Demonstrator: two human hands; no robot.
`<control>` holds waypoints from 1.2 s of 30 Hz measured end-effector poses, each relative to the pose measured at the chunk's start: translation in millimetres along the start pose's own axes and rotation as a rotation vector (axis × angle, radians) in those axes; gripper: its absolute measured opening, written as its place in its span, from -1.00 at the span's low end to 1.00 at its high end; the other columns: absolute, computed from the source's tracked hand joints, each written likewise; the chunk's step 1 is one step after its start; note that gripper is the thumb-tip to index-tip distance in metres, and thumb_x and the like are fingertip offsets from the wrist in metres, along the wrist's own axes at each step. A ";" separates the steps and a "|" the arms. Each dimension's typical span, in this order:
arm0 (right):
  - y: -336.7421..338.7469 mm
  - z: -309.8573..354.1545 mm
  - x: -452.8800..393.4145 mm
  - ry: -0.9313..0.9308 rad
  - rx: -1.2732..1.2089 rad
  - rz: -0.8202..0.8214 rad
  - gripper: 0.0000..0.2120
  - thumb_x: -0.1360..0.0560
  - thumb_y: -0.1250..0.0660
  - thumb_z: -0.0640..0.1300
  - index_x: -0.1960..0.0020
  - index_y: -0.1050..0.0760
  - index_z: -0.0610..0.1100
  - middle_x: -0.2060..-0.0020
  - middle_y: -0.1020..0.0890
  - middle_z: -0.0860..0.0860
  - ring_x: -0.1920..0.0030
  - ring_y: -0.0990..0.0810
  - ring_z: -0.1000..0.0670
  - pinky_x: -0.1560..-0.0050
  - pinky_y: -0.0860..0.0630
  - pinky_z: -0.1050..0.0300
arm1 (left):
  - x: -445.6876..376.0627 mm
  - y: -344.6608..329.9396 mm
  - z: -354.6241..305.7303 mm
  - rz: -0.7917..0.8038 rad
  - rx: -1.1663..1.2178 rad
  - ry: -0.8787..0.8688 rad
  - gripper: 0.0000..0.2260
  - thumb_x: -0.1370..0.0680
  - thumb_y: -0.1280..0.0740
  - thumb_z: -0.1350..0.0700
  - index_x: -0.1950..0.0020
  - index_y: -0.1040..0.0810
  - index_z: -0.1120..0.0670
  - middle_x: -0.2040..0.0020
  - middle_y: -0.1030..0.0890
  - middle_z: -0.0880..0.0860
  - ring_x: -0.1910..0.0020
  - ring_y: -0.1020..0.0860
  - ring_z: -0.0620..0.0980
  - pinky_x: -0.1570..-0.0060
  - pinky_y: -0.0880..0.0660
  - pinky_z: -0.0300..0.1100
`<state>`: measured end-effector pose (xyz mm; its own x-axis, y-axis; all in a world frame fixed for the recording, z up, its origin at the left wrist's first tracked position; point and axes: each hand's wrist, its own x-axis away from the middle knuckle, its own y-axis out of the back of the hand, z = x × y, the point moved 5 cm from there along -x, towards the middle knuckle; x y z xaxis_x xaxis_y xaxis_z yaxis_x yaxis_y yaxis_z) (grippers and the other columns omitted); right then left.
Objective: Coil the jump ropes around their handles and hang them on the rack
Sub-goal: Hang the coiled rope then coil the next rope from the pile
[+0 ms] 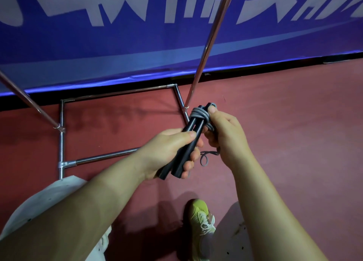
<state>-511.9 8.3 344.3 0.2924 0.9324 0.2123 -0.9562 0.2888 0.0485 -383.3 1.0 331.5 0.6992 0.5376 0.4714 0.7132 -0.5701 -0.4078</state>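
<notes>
Two black jump-rope handles [191,130] lie side by side, tilted up to the right. My left hand [169,152] grips their lower half. A grey rope [199,114] is wound several turns around their upper ends. My right hand [224,131] pinches the rope at the top of the handles, thumb on the coil. A loose loop of the rope [205,158] hangs below between my hands. The metal rack [208,48] stands just behind, one upright pole passing close by the handle tips.
The rack's chrome base frame [62,142] lies on the red floor, with a second slanted pole [29,103] at the left. A blue banner wall [176,44] runs behind. My yellow-green shoe [202,221] and light trousers [49,201] are below.
</notes>
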 end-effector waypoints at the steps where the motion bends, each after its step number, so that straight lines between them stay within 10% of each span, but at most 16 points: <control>1: -0.4 0.6 0.4 -0.002 0.011 0.023 -0.65 -0.46 -0.20 0.10 0.37 -0.41 -0.10 0.49 -0.35 0.01 0.48 -0.19 0.08 0.47 -0.08 0.24 | 0.1 0.4 -1.6 0.018 -0.005 0.000 -0.78 -0.65 -0.12 0.10 0.07 -0.47 0.17 0.42 -0.47 0.04 0.53 -0.38 -0.03 0.50 -0.38 -0.21; 11: -3.7 -1.3 9.4 -0.003 0.296 0.125 -0.47 -0.59 0.01 0.20 0.36 -0.45 -0.07 0.45 -0.33 -0.04 0.48 -0.22 0.09 0.46 -0.18 0.28 | -5.9 14.4 -9.4 -0.052 -0.011 0.003 -0.76 -0.65 -0.10 0.08 0.11 -0.47 0.15 0.43 -0.45 0.02 0.56 -0.36 -0.06 0.55 -0.37 -0.27; 18: 11.4 -1.2 13.3 0.023 0.725 0.103 -0.91 -0.54 -0.32 -0.11 0.05 -0.61 -0.01 0.34 -0.60 -0.02 0.39 -0.45 0.08 0.29 -0.40 0.14 | -13.4 35.5 -16.6 -0.101 -0.005 0.031 -0.77 -0.64 -0.11 0.07 0.08 -0.46 0.16 0.43 -0.46 0.01 0.55 -0.38 -0.07 0.54 -0.37 -0.25; 27: -3.5 26.2 29.0 0.386 1.181 0.246 -0.75 -0.55 -0.31 -0.02 0.14 -0.60 -0.18 0.32 -0.56 -0.03 0.29 -0.46 -0.06 0.27 -0.35 0.03 | -28.7 42.8 4.0 -0.115 -0.243 0.133 -0.82 -0.64 -0.16 0.11 0.13 -0.44 0.12 0.41 -0.48 0.03 0.54 -0.40 -0.05 0.52 -0.38 -0.27; 36: 14.0 12.5 24.2 0.008 0.906 0.526 -0.84 -0.45 -0.45 -0.11 0.30 -0.61 -0.10 0.47 -0.53 0.00 0.50 -0.41 0.07 0.46 -0.35 0.23 | -21.0 12.6 46.8 0.319 -0.865 0.413 -0.81 -0.63 -0.18 0.05 0.12 -0.47 0.09 0.36 -0.49 0.00 0.51 -0.43 -0.07 0.48 -0.46 -0.25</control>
<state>-518.4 32.3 362.3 -0.1670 0.8956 0.4124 -0.6157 -0.4214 0.6658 -386.6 11.6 279.9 0.6620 0.1178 0.7402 0.1005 -0.9926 0.0681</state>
